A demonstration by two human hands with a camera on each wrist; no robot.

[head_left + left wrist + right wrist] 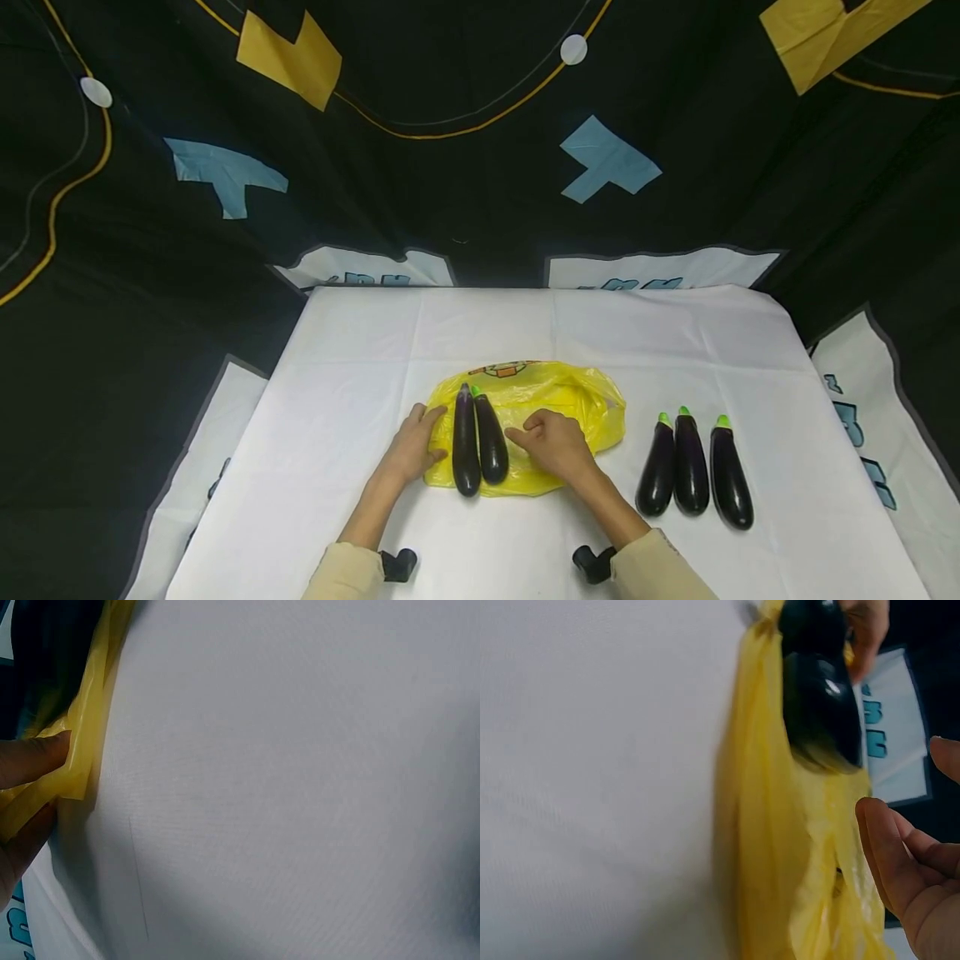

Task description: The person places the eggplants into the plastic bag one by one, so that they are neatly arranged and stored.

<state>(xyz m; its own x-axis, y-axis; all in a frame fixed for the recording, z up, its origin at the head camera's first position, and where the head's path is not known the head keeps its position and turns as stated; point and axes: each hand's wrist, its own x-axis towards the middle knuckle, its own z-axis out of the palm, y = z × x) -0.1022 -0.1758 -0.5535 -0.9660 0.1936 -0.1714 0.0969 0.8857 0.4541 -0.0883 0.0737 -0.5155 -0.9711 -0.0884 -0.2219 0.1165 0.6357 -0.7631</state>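
Note:
Two dark purple eggplants (478, 437) lie side by side on a spread yellow plastic bag (525, 479). At the bag's left edge is my left hand (411, 443). In the left wrist view its thumb (41, 756) and a finger below hold the edge of the yellow film between them. Just right of the eggplants, my right hand (557, 446) hovers over the bag with fingers bent. The right wrist view shows its thumb and fingertips (877, 817) apart, with nothing between them. The bag's crumpled mouth (603, 408) faces right.
Three more eggplants (692, 467) with green stem ends lie to the right on the white-covered table (480, 325). Black wrist mounts (592, 565) show near both sleeves. A black curtain (450, 200) with coloured shapes hangs behind the table.

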